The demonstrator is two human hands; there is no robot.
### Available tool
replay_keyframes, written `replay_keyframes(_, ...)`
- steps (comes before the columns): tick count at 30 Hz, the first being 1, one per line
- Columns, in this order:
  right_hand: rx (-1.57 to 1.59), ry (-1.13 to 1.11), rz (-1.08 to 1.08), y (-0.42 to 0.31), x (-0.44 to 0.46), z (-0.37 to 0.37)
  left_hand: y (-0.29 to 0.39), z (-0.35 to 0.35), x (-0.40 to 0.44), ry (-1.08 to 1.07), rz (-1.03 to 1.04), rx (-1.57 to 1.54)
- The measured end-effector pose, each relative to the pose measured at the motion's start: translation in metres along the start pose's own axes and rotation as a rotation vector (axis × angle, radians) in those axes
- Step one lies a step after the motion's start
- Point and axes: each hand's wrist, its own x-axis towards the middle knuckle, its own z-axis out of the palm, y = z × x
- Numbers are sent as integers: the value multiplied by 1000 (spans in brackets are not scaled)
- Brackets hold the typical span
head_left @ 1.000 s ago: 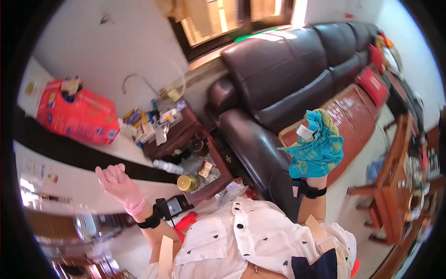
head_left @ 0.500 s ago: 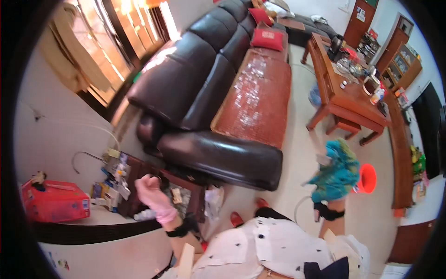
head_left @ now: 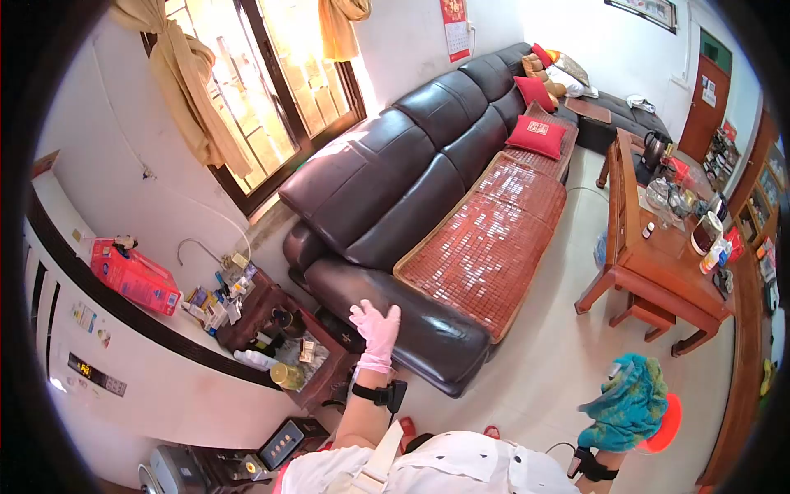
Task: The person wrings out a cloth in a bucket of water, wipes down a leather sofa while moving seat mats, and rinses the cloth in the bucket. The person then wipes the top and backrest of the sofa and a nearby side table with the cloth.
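A teal patterned cloth lies bunched over the person's right hand, just beyond a black wrist strap and overlapping the orange-red bucket in view; it hides the fingers, so how far they close on it cannot be told. The left hand, in a pink glove, is raised before the armrest of the dark leather sofa, fingers loosely spread, slightly bent and empty. Good carrying probably calls for keeping the folds gathered, with no corner trailing toward the tiled floor.
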Motion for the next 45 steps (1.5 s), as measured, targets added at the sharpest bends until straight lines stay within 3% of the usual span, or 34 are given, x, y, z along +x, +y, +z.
replay_keyframes(3, 1, -17, 20, -10, 38, -10, 40, 16, -33, -58, -46, 115)
replay_keyframes(6, 13, -68, 59, -8, 72, -4, 36, 32, -38, -159, 37, 476)
replay_keyframes(13, 6, -170, 125, 21, 152, 36, 32, 47, -10, -320, -124, 762)
replay_keyframes(17, -14, -260, 158, 46, 210, 78, 3, 80, 38, -252, -244, 479)
replay_keyframes(18, -25, -279, 167, 51, 225, 90, -4, 91, 44, -198, -194, 480)
replay_keyframes(24, -58, -397, 255, 91, 313, 174, 32, 128, 87, -427, -270, 307)
replay_keyframes(29, 14, -582, 378, 160, 383, 279, 89, 141, 106, -327, -502, 359)
replay_keyframes(33, 64, -776, 480, 213, 437, 362, 76, 163, 126, -294, -450, 244)
replay_keyframes(35, 100, -894, 521, 231, 460, 412, 124, 134, 125, -264, -411, 63)
replay_keyframes(39, 179, -1038, 583, 243, 504, 482, 200, 75, 148, -175, -382, 76)
replay_keyframes(43, 240, -986, 719, 259, 549, 525, 273, -3, 159, 142, -244, 254)
replay_keyframes(45, 292, -986, 740, 271, 556, 539, 281, -38, 149, 161, -238, 356)
